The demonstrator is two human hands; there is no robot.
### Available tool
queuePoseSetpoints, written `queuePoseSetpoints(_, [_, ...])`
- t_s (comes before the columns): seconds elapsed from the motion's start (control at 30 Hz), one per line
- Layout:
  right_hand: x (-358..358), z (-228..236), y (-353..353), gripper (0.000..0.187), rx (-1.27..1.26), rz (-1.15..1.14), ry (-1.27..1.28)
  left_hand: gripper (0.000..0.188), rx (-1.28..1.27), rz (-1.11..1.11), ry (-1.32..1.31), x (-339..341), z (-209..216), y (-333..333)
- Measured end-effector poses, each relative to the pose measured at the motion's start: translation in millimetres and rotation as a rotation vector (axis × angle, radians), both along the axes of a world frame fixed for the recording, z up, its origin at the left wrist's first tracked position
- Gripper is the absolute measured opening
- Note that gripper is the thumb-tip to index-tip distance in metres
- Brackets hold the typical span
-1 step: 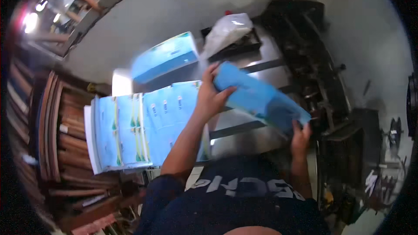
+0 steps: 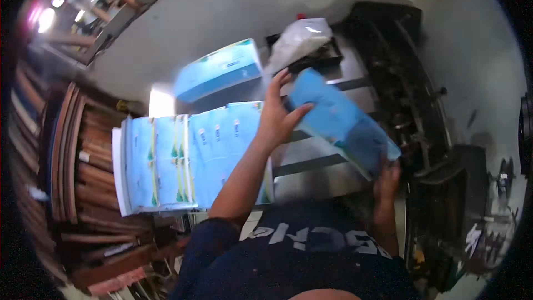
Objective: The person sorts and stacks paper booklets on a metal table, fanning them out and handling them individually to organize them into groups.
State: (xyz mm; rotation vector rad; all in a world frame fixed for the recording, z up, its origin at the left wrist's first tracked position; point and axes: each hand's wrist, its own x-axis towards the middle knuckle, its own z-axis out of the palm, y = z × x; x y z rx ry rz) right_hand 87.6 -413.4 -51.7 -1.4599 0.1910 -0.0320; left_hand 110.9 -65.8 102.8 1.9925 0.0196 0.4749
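Observation:
A narrow, thick stack of blue printed sheets (image 2: 344, 119) is held slantwise above the metal table. My right hand (image 2: 387, 180) grips its lower right end, partly blurred. At the upper left end is my left hand (image 2: 280, 114), its fingers spread and the thumb reaching to the stack's edge. Whether the left palm presses on it I cannot tell. Left of that arm, overlapping rows of similar blue sheets (image 2: 208, 155) with green and yellow borders lie on the table. Another blue stack (image 2: 219, 72) stands behind them.
A white plastic bag (image 2: 300, 39) sits on a dark tray (image 2: 332, 55) at the back. Dark machinery (image 2: 388, 72) flanks the table on the right. Shelves of wooden boards (image 2: 91, 172) stand at the left. The metal table (image 2: 311, 153) has dark bands across it.
My left fingers, curled over the stack's end before, are now more spread. The held stack slants more steeply. The whole view has shifted slightly.

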Motion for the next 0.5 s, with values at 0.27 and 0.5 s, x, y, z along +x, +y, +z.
queuePoseSetpoints(0.27, [19,-1,28,0.058,-0.170,0.039,0.173,0.046,0.128,0.490,0.099,-114,-57,66])
queuePoseSetpoints(0.5, [-18,117,53,0.077,-1.186,0.073,0.436,0.054,0.552,0.794,0.543,-216,-66,112])
